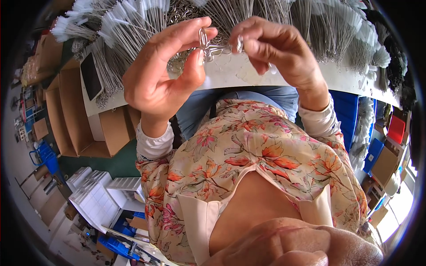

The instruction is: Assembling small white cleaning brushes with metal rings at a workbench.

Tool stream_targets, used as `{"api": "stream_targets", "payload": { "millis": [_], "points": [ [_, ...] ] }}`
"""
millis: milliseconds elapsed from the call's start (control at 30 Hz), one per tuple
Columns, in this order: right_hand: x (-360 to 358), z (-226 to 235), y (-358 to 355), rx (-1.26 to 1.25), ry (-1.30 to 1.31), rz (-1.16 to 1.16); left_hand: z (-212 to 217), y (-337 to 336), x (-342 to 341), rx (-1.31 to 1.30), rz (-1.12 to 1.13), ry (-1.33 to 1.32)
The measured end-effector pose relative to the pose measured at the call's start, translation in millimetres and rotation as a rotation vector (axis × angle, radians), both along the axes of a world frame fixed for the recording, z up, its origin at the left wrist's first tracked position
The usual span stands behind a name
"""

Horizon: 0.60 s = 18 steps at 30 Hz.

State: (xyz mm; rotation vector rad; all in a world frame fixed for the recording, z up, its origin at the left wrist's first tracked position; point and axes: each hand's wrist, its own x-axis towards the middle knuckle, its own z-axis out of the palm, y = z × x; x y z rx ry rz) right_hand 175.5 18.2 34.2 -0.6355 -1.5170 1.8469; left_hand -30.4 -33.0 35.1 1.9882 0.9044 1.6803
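In front of my body, both hands are raised over the near edge of the white table (239, 73). My left hand (162, 66) pinches a shiny metal ring (203, 39) between thumb and fingertips. Looped wire ends (217, 49) reach from it toward the right; whether they are threaded on the ring is too small to tell. My right hand (282, 51) is closed, thumb against fingers, on another small round metal piece (239, 44), perhaps also a ring. Just behind the hands lies a heap of metal rings (181, 13), partly hidden by my left fingers.
Bundles of thin wire brushes with white bristles (128, 22) cover the table's far side, with more brushes (321, 26) at the right. A dark phone (91, 76) lies at the left table edge. Open cardboard boxes (73, 117) stand left below; a blue crate (344, 111) is at right.
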Motion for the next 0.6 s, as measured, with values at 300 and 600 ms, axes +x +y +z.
{"api": "stream_targets", "payload": {
  "millis": [300, 600],
  "points": [
    [-16.8, 28.9, 0.2, -0.068, 0.226, -0.027, 10.4, 18.0, 10.4, 0.315, 0.183, 0.203],
    [-9.8, 32.5, 10.0, -0.004, 0.072, 0.088, 18.4, 18.5, 12.7, 0.244, 0.105, 0.265]
  ]
}}
